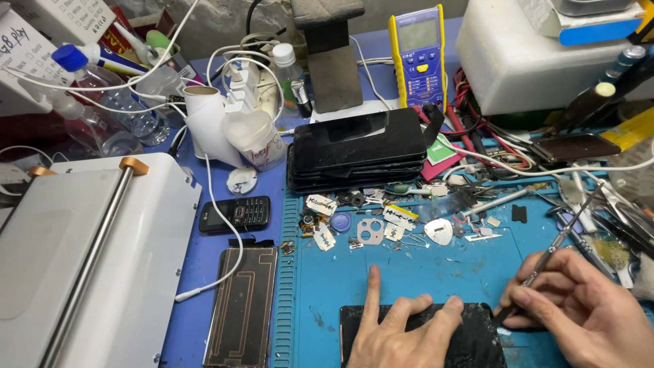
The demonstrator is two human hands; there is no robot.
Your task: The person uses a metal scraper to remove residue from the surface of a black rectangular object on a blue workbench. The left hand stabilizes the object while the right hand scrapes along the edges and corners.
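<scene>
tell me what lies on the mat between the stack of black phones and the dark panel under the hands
In the head view, loose razor blades, a white pick and small metal bits lie between the phone stack and the dark panel.

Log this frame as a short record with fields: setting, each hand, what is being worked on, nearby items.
setting: cluttered repair bench with a blue work mat
left hand: pressed flat on a black phone panel, fingers spread
right hand: grips a thin metal tool, tip at the panel's right edge
behind the mat: stack of dark phones, yellow multimeter
left of the mat: small black keypad phone, copper-traced back panel, white machine
loose on mat: razor blades and small parts
</scene>
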